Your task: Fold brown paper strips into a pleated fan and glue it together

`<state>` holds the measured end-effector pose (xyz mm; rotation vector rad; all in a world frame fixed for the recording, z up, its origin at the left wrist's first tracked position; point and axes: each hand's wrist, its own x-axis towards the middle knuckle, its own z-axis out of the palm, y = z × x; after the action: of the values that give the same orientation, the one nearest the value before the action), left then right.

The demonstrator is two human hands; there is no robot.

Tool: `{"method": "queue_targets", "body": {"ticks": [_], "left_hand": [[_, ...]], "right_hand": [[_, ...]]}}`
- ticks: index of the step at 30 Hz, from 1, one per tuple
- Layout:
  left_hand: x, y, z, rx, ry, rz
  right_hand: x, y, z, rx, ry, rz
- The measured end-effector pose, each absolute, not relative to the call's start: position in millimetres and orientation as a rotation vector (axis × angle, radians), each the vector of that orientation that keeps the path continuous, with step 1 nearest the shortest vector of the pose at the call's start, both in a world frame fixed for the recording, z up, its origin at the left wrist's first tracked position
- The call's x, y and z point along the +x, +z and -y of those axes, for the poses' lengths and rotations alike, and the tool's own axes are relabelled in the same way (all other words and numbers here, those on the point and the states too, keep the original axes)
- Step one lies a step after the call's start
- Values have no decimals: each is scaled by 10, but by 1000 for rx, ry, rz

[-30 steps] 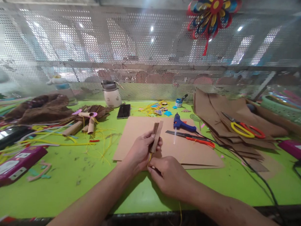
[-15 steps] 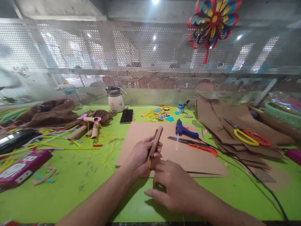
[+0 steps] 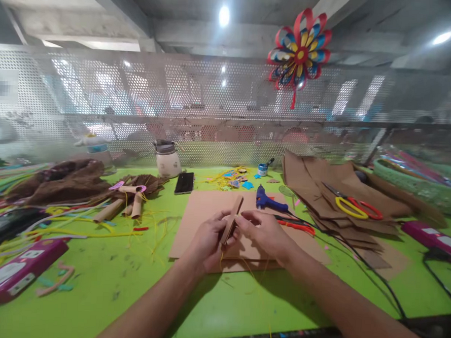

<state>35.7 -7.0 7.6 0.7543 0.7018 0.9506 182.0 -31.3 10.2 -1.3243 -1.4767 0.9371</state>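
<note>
A narrow folded strip of brown cardboard (image 3: 231,221) is held upright at a slant by my left hand (image 3: 208,237), whose fingers wrap round its lower part. My right hand (image 3: 264,233) is closed at the strip's right side, with thumb and fingertips pressed against it. Thin yellow thread (image 3: 244,263) hangs below the hands. Under them lie flat brown cardboard sheets (image 3: 198,207) on the green table (image 3: 132,294).
A blue glue gun (image 3: 270,201), a red-handled knife (image 3: 297,226) and scissors (image 3: 352,208) on brown paper (image 3: 321,182) are to the right. Behind stand a phone (image 3: 184,183) and a jar (image 3: 167,159). Cardboard rolls (image 3: 111,209) and purple boxes (image 3: 24,268) lie left.
My right hand has risen from below the strip to its right side and now touches it. The view has shifted, so the table things appear lower and farther left.
</note>
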Motion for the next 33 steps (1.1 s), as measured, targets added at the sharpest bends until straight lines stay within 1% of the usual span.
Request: {"method": "queue_targets", "body": {"ticks": [3, 6, 11, 17, 21, 25, 30, 33], "left_hand": [[375, 50, 87, 796, 980, -668], [373, 57, 102, 859, 982, -607], [362, 79, 123, 932, 978, -551], [397, 60, 149, 953, 925, -510], [422, 43, 152, 1000, 883, -531], [442, 50, 143, 1139, 883, -654], [449, 96, 165, 1206, 845, -597], [433, 104, 178, 1217, 780, -566]], "right_hand": [[1728, 157, 275, -1300, 1122, 1389], [1670, 244, 242, -1169, 1205, 1289], [1651, 282, 198, -981, 1219, 1164], [1699, 232, 187, -927, 1240, 1199], [1790, 187, 155, -1015, 1087, 1269], [1871, 132, 161, -1081, 1034, 1391], [1903, 163, 232, -1199, 669, 1593], [1909, 205, 268, -1213, 557, 1632]]}}
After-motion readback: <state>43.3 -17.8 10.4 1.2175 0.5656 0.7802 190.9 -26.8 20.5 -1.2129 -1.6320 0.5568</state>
